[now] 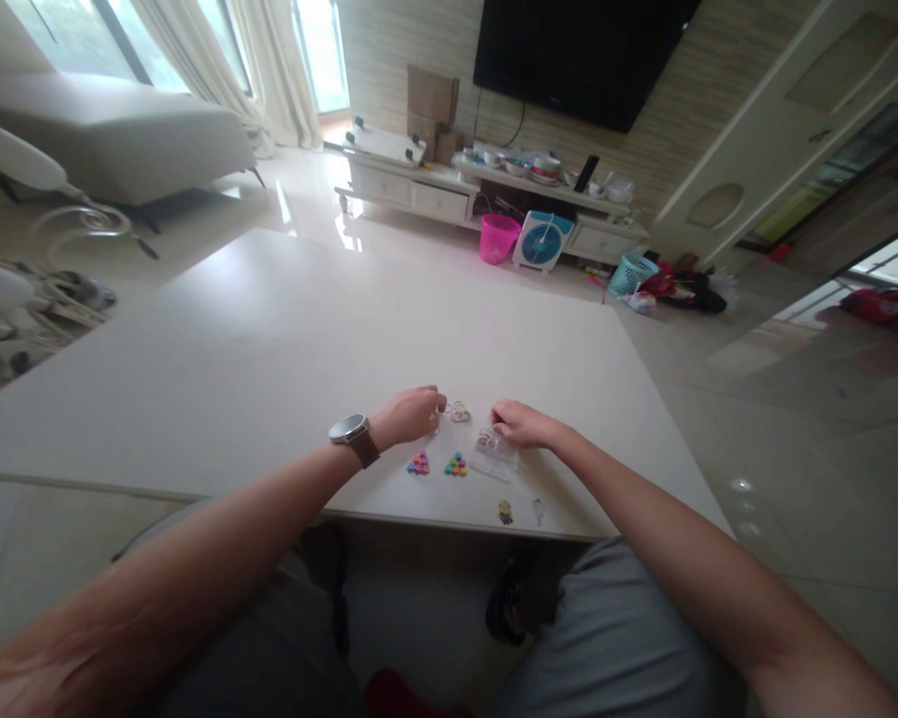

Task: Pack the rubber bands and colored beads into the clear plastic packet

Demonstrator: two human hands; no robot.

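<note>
My left hand (413, 414), with a watch (350, 429) on its wrist, has its fingers curled together at the left end of a small pale coil of cord (460, 412). What lies between those fingertips is too small to tell. My right hand (522, 423) is closed at the upper edge of a clear plastic bag (496, 464) that has another coil (486, 437) in it or on it. Nearer me lie a pink-and-orange bead cluster (419, 463), a green multicoloured bead cluster (456, 465), a yellow-and-blue figure charm (505, 512) and a small silvery piece (538, 511).
The white table (284, 339) stretches away in front, its near edge just above my knees. Beyond it stand a low cabinet (438, 201), a pink basket (498, 239), a blue fan (543, 241) and a light blue basket (632, 274). A couch (127, 145) is at the left.
</note>
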